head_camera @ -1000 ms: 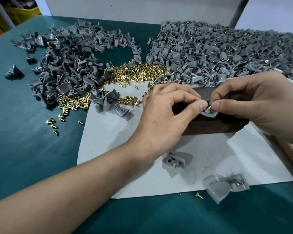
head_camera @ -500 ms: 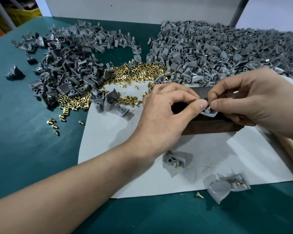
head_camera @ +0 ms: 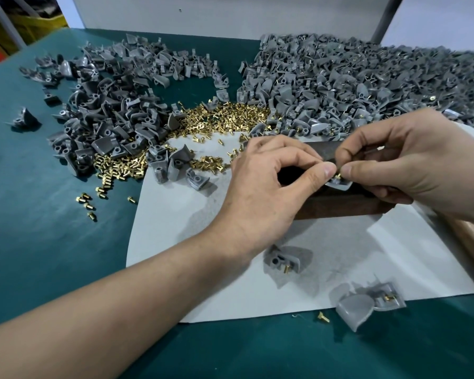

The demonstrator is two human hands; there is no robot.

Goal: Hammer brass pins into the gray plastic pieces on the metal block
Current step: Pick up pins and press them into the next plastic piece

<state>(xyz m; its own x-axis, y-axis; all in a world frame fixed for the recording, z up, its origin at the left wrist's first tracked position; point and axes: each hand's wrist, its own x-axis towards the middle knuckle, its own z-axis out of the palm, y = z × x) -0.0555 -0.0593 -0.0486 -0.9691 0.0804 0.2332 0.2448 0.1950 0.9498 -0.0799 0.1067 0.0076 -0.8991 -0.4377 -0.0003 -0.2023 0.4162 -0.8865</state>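
A dark metal block (head_camera: 340,207) lies on a pale sheet. On its top sits one gray plastic piece (head_camera: 338,184), steadied by the fingertips of my left hand (head_camera: 266,187). My right hand (head_camera: 411,165) pinches a small brass pin (head_camera: 338,175) between thumb and forefinger, right at the piece's top. The pin's lower end is hidden by the fingers. No hammer is in view.
A heap of loose brass pins (head_camera: 225,117) lies behind the sheet (head_camera: 192,231), flanked by a left pile of gray pieces (head_camera: 112,124) and a larger right pile (head_camera: 367,86). Two gray pieces with pins (head_camera: 283,259) (head_camera: 367,303) lie on the sheet's near side, a stray pin (head_camera: 323,316) beside them.
My right hand has shifted slightly left and its fingers have closed in tighter over the pin. My left hand and the gray piece stay where they were.
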